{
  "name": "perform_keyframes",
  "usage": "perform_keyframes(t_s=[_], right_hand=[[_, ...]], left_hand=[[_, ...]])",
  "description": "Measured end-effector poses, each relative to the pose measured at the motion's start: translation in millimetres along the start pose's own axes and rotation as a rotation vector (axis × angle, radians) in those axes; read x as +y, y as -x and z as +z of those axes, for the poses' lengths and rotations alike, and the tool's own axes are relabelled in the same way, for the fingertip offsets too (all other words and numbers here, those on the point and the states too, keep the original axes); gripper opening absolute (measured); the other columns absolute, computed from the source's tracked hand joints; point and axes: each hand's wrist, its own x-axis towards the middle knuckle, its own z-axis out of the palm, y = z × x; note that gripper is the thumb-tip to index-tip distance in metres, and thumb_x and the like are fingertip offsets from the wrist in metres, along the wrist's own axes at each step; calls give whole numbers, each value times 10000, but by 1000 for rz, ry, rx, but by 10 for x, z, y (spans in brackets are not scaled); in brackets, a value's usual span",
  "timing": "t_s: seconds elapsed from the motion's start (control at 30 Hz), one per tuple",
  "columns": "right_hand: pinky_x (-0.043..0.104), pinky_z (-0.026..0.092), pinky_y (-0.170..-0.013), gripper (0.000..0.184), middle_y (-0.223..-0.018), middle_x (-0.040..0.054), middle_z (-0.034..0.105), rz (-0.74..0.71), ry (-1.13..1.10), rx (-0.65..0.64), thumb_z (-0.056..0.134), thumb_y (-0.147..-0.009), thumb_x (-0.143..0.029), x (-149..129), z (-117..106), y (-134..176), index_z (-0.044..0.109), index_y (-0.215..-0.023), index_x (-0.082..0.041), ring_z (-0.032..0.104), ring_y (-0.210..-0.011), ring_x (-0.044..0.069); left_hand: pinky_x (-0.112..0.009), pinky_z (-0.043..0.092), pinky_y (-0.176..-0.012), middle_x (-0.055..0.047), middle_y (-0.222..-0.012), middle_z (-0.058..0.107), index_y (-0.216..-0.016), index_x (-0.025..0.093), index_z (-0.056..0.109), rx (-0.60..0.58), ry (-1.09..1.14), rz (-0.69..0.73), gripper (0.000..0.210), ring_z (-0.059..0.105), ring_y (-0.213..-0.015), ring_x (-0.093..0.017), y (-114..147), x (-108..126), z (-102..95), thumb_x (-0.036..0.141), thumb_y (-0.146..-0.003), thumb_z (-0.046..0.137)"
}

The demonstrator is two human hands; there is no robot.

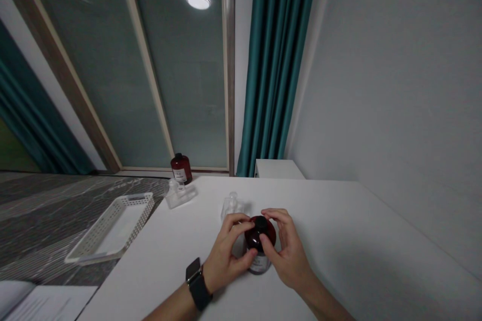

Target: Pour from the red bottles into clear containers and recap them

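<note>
Head view: left hand [223, 257] and right hand [289, 256] grip a dark-red bottle [256, 242] between them.

Two brown bottles [259, 263] [181, 169], two clear containers [181, 199] [227, 206], one basket [130, 197], one watch [200, 293], one open book [56, 303], two teal curtains [278, 60] [30, 105], one surface [339, 220].

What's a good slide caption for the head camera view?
Left hand and right hand around a red bottle on a white table, a second bottle farther back.
</note>
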Motion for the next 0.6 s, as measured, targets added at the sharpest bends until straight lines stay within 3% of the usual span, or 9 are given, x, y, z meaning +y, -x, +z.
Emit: perform_keyframes(t_s=[0.2, 0.4, 0.6], right_hand=[[429, 466, -1021, 361, -1200, 82, 598, 48, -47, -78, 557, -922, -184, -40, -7, -22, 480, -1260, -284, 575, -1162, 235], [436, 445, -1035, 392, -1155, 65, 540, -3, -8, 18, 596, -879, -180, 12, 3, -9, 483, -1237, -292, 547, -1151, 232], [430, 451, -1042, 413, -1194, 78, 600, 53, -43, -23, 593, -896, -208, 16, 2, 7, 461, -1280, -284, 581, -1159, 234]], left_hand=[[-445, 472, -979, -103, -1241, 485, -1315, 294, 479, -7, 9, -5, 427, 517, -1166, -272, 3, -6, 2, 233, -908, 593], [-445, 478, -973, -104, -1234, 490, -1313, 285, 483, -1, 2, 3, 415, 526, -1154, -272, 5, -14, 8, 252, -915, 595], [-431, 483, -964, -104, -1231, 491, -1317, 282, 479, 6, 4, 21, 417, 526, -1149, -264, -5, -15, 11, 247, -918, 591]])
